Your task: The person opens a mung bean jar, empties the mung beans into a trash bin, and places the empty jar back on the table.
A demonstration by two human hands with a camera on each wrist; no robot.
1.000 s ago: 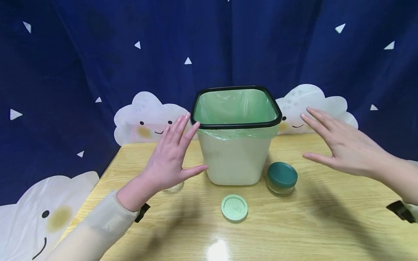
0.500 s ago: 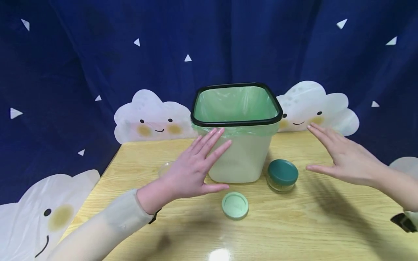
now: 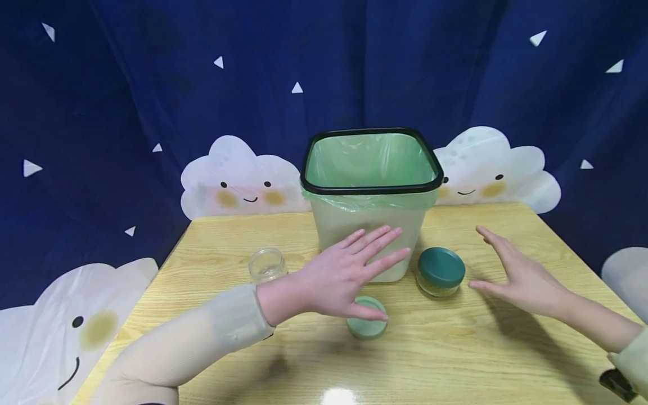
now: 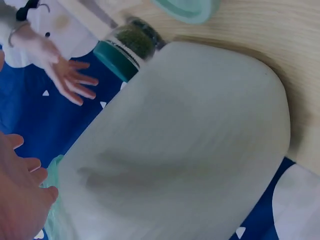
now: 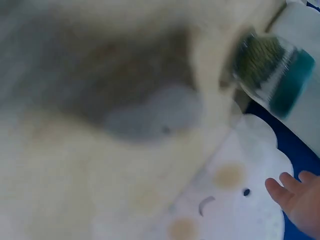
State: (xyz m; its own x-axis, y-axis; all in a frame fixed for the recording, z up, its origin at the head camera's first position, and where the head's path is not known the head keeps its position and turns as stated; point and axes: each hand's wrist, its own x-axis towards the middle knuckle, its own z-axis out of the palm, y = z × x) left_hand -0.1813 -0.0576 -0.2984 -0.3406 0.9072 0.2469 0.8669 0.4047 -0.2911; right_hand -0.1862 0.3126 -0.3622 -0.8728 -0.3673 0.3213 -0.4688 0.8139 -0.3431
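Observation:
My left hand (image 3: pixel 341 275) is stretched out with straight fingers, holding nothing. In the head view it overlaps the front of the white bin (image 3: pixel 334 222) and part of a light green round lid (image 3: pixel 365 328) on the table. My right hand (image 3: pixel 529 281), thumb and fingers spread apart, is just right of a jar with a dark green lid (image 3: pixel 441 268), with a gap between them. Through the jar's clear wall a green filling (image 5: pixel 260 55) shows in the right wrist view. Left of the bin stands a clear, lidless jar (image 3: pixel 266 263), partly behind my left wrist.
The bin has a black rim (image 3: pixel 372 190) and a green plastic liner (image 3: pixel 372 160). All of it stands on a light wooden table (image 3: pixel 430 360). Behind hangs a dark blue curtain (image 3: pixel 263 45) with white triangles and cloud shapes.
My left hand has moved right and down, from beside the bin to in front of it, uncovering the clear jar. My right hand has come lower, nearer the height of the dark-lidded jar.

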